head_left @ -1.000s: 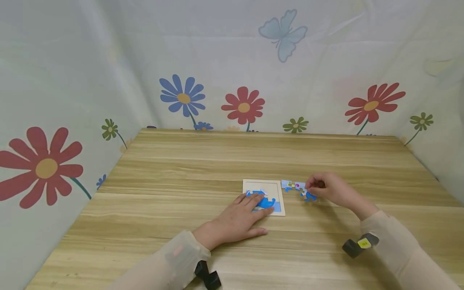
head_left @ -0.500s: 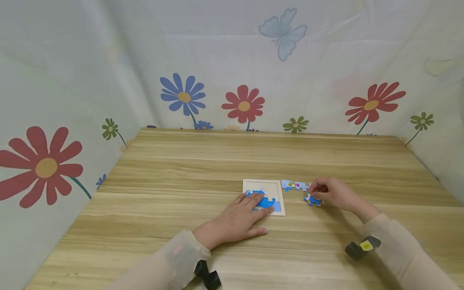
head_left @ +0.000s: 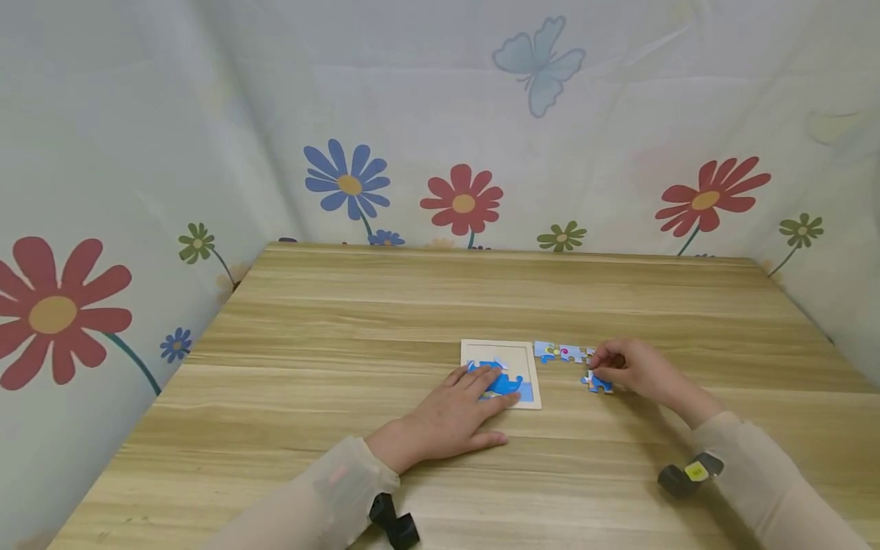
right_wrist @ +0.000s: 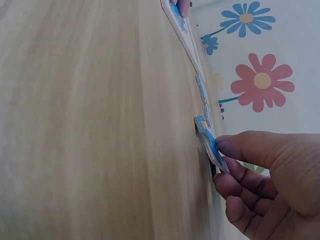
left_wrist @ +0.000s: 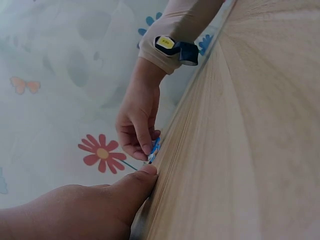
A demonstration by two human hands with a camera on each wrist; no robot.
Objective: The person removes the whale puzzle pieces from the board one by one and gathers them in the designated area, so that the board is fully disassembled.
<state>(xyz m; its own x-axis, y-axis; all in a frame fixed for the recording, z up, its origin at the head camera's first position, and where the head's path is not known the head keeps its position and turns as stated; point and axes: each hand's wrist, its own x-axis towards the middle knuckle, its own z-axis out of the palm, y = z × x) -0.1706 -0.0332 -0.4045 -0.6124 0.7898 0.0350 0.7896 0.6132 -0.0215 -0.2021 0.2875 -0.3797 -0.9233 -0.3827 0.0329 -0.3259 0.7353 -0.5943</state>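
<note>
I have the right hand (head_left: 635, 374) coming in from 4 o'clock, thumb and fingertips clamped on a blue puzzle piece (head_left: 600, 384). My right wrist view shows the piece tilted, low at the wooden tabletop (head_left: 344, 313); can't tell if its edge touches. Remaining fingers on that hand are curled.

Held piece is at 3 o'clock from the puzzle tray (head_left: 490, 353), near but apart. A row of loose pieces (head_left: 558, 352) runs right from just beside the tray's 2 o'clock corner, so the row lies at about 10 o'clock from the piece.

I have the left hand (head_left: 447, 416) coming in from 7 o'clock, palm down, fingers straight and spread apart over the tray, thumb out toward 4 o'clock. Under those fingers, joined blue pieces (head_left: 509, 384) fill the tray's lower part; bare wood at its 12 o'clock side.

Pale sleeves (head_left: 302, 496), a black wrist device (head_left: 690, 475) with yellow label on the right. Cloth backdrop: butterfly (head_left: 539, 67) at 12, blue flower (head_left: 348, 185) between 10 and 11.
</note>
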